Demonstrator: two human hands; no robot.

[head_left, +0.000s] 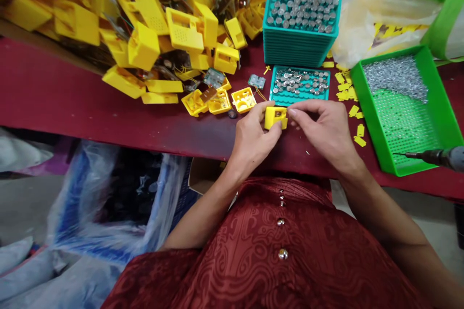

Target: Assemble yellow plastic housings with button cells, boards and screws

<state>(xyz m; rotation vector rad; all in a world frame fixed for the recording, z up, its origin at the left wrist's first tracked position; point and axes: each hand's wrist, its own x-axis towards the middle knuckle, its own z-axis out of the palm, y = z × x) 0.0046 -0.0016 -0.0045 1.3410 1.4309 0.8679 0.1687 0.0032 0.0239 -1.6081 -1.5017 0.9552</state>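
My left hand point(256, 131) is closed around a small yellow plastic housing point(275, 118), thumb in front and fingers behind. A dark recess shows in the face of the housing. At its right edge is my right hand point(322, 123), thumb and forefinger pinched together. Whatever sits in that pinch is too small to make out. Just behind the hands lies a teal tray point(300, 101) with round silver button cells point(290, 79). Left of it is an open yellow housing point(243, 100), wired to a small circuit board point(256, 81).
Many yellow housings point(184, 29) are heaped at the back left. Stacked teal trays point(299, 48) of button cells stand behind. On the right are flat yellow pieces point(344, 87), a green bin point(369, 111) of metal screws point(395, 75) and a screwdriver tip point(416, 155). A plastic-lined blue crate point(68, 222) stands below.
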